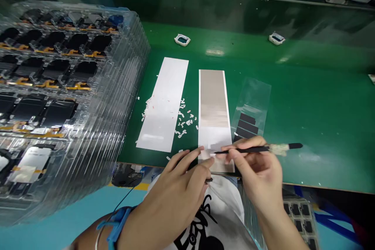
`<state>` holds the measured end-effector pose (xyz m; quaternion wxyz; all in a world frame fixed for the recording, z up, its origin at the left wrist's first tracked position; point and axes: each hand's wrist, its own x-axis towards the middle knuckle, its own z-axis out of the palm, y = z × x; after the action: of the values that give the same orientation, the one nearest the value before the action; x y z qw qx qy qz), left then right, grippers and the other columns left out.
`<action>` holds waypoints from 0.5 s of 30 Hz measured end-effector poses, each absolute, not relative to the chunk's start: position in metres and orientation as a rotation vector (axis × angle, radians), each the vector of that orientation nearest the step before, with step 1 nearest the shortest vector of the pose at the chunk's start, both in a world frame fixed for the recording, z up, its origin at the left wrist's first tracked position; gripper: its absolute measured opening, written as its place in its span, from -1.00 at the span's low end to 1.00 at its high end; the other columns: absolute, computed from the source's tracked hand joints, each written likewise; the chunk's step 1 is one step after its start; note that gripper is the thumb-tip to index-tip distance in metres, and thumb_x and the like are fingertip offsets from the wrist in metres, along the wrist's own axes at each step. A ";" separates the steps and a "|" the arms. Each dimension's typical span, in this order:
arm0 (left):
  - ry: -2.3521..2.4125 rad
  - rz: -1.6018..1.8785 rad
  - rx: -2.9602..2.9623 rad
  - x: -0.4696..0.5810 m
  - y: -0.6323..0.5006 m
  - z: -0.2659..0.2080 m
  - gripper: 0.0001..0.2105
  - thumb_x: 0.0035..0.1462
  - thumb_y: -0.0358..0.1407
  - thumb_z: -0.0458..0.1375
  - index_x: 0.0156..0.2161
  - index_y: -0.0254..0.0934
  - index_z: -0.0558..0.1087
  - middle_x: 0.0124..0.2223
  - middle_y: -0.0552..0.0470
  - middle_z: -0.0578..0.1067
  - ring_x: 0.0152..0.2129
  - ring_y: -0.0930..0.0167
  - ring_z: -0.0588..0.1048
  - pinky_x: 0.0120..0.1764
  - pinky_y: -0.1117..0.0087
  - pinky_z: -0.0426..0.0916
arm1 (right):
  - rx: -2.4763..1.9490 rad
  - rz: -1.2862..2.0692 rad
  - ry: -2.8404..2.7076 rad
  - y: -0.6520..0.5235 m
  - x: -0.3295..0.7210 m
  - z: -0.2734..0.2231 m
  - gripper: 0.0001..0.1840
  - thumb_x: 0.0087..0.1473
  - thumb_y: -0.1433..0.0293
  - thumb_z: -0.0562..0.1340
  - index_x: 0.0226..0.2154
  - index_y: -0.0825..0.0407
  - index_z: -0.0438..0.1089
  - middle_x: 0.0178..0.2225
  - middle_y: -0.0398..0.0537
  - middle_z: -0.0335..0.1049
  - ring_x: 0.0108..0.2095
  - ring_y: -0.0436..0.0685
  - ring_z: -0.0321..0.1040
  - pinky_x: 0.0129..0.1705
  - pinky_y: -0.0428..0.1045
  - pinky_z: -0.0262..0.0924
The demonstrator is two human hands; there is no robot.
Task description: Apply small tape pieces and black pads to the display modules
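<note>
My right hand (258, 168) pinches slim black tweezers (254, 149) with pale tape wrapped round their rear part. Their tip points left, at the lower part of a white backing sheet with a beige strip area (213, 93). My left hand (181, 183) lies over the lower left of that sheet, its index and middle fingertips near the tweezer tip. Its other fingers curl round something dark, of which only a small end (208, 180) shows. A clear bag with dark strips (247, 127) lies just beyond my right hand. What the tip touches is too small to tell.
Stacked clear trays of black screens (88, 70) stand at the left. A plain white sheet (164, 105) lies among small white scraps (184, 123). Two small white-framed parts (182, 40) sit toward the back, below a shelf. The green table's front edge runs close to my body.
</note>
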<state>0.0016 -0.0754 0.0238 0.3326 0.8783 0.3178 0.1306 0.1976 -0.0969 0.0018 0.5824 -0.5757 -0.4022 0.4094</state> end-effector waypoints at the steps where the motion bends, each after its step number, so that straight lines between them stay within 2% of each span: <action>1: 0.878 0.410 2.197 0.004 -0.073 0.024 -0.84 0.32 -0.47 0.01 -0.04 -0.22 0.28 0.11 -0.17 0.49 0.19 0.06 0.34 0.09 -0.09 0.35 | -1.306 0.929 -0.870 -0.096 0.198 0.003 -0.86 0.14 0.42 0.35 -0.31 -0.02 0.35 -0.36 -0.12 0.48 -0.42 0.04 0.52 -0.40 -0.10 0.45; 3: 0.954 0.561 1.907 0.010 -0.068 0.024 -0.89 0.37 -0.39 0.00 -0.05 -0.16 0.27 0.02 -0.09 0.52 0.04 0.20 0.45 -0.01 0.11 0.43 | -1.257 0.824 -0.764 -0.094 0.196 0.004 -0.84 0.13 0.44 0.35 -0.28 -0.03 0.33 -0.35 -0.12 0.50 -0.42 0.04 0.52 -0.37 -0.07 0.46; 5: 0.955 0.704 1.541 0.019 -0.063 0.021 -0.95 0.42 -0.31 -0.04 -0.07 -0.11 0.23 -0.11 0.00 0.54 -0.20 0.37 0.52 -0.17 0.31 0.45 | -1.226 0.739 -0.723 -0.093 0.191 0.005 -0.85 0.15 0.46 0.32 -0.27 -0.04 0.33 -0.33 -0.11 0.50 -0.35 0.08 0.54 -0.31 -0.03 0.49; 8: 0.846 0.818 1.096 0.034 -0.057 0.016 -0.92 0.45 -0.21 -0.08 -0.13 -0.11 0.15 -0.33 0.12 0.50 -0.55 0.53 0.36 -0.43 0.50 0.33 | -1.159 0.700 -0.730 -0.092 0.179 0.006 -0.85 0.19 0.50 0.27 -0.25 -0.06 0.32 -0.32 -0.11 0.46 -0.26 0.11 0.55 -0.24 0.03 0.53; 11: 0.767 0.831 0.890 0.044 -0.053 0.010 -0.87 0.44 -0.14 -0.06 -0.12 -0.12 0.17 -0.43 0.18 0.40 -0.64 0.57 0.18 -0.53 0.54 0.16 | -1.115 0.681 -0.754 -0.092 0.169 0.003 -0.82 0.20 0.54 0.24 -0.23 -0.07 0.31 -0.34 -0.13 0.42 -0.27 0.07 0.53 -0.17 0.05 0.55; 15: 0.715 0.828 0.829 0.047 -0.052 0.003 -0.82 0.41 -0.08 -0.04 -0.05 -0.11 0.21 -0.41 0.13 0.42 -0.59 0.53 0.16 -0.49 0.50 0.14 | -1.148 0.617 -0.785 -0.090 0.166 -0.002 -0.83 0.21 0.52 0.24 -0.24 -0.08 0.29 -0.34 -0.11 0.41 -0.28 0.09 0.52 -0.17 0.09 0.55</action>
<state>0.0466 -0.0517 0.0029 0.7734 0.3828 0.3302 0.3824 0.1658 -0.0895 -0.0017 0.7242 -0.5203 -0.3557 0.2796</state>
